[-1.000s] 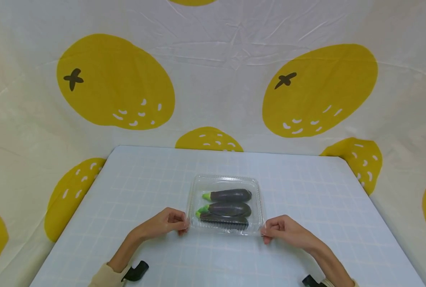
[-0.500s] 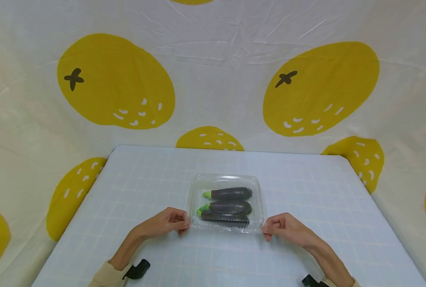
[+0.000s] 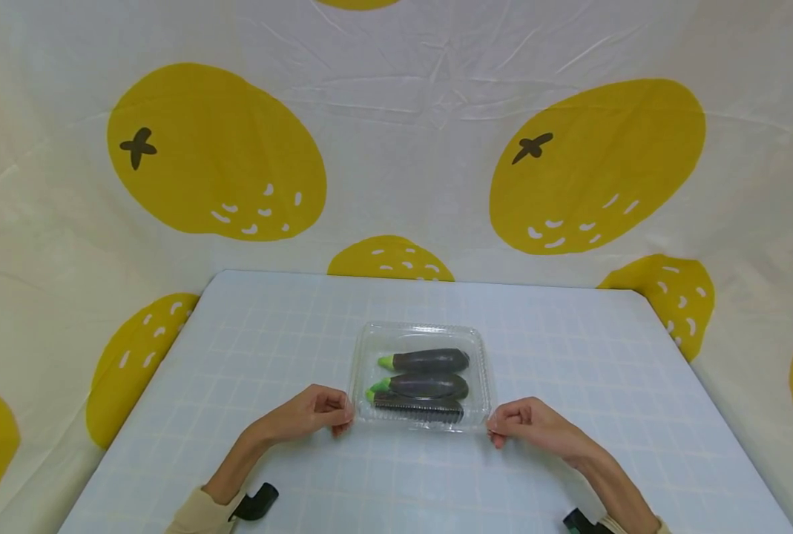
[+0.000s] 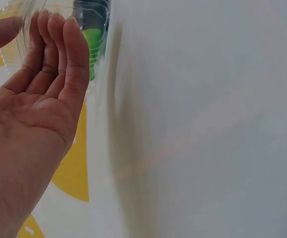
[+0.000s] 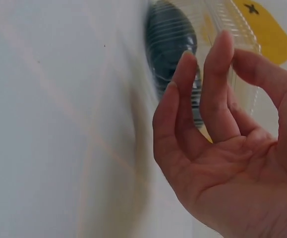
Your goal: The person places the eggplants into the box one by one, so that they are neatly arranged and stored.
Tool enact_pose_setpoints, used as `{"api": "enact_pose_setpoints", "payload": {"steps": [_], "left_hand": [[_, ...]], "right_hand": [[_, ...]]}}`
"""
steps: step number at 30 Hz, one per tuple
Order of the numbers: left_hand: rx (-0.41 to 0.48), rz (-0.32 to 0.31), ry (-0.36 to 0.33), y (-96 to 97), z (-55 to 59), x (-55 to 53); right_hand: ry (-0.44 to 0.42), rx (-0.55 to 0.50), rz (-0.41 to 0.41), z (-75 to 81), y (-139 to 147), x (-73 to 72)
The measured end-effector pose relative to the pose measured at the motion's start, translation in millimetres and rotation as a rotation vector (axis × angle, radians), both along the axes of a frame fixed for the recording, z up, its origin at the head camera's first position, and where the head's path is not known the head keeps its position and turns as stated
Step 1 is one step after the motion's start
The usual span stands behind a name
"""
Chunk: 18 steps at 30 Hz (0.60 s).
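Observation:
A clear plastic clamshell box lies lidded at the middle of the table, with three dark eggplants inside. The farthest eggplant and the middle eggplant show whole. Ridges of the box's near wall partly cover the nearest eggplant. My left hand pinches the box's near left corner between thumb and fingers. At the near right corner, my right hand pinches the rim. The right wrist view shows the thumb and index fingertip meeting there, other fingers loosely bent.
A pale tablecloth with a faint grid covers the table. Behind it hangs a white curtain printed with large yellow fruits. Black wrist camera mounts sit under both forearms.

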State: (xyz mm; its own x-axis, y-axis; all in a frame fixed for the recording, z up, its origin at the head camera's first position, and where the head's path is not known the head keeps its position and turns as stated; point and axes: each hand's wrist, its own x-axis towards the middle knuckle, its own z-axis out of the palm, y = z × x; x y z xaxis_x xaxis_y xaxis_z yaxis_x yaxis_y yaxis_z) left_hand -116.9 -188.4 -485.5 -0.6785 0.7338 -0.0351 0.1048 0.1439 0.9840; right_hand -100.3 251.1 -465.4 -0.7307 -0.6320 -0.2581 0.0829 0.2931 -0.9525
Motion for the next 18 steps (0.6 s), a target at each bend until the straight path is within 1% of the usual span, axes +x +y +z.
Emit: {"api": "enact_pose_setpoints", "payload": {"steps": [4,7,12,18], "left_hand": [[-0.036,0.009,0.009,-0.8,3.3,0.1],[-0.074,0.028,0.019,-3.1,5.7,-0.9],[-0.125,0.083,0.067,-7.9,6.4,-4.4],[-0.139,0.118,0.107,-13.2,5.1,-7.3]], "right_hand": [[0.014,0.027,-0.011,0.5,1.9,-0.8],[0.040,0.050,-0.027,1.2,5.2,-1.9],[0.093,0.128,-0.088,4.4,11.7,-2.7],[0.146,0.201,-0.172,8.4,16.6,-3.9]]}}
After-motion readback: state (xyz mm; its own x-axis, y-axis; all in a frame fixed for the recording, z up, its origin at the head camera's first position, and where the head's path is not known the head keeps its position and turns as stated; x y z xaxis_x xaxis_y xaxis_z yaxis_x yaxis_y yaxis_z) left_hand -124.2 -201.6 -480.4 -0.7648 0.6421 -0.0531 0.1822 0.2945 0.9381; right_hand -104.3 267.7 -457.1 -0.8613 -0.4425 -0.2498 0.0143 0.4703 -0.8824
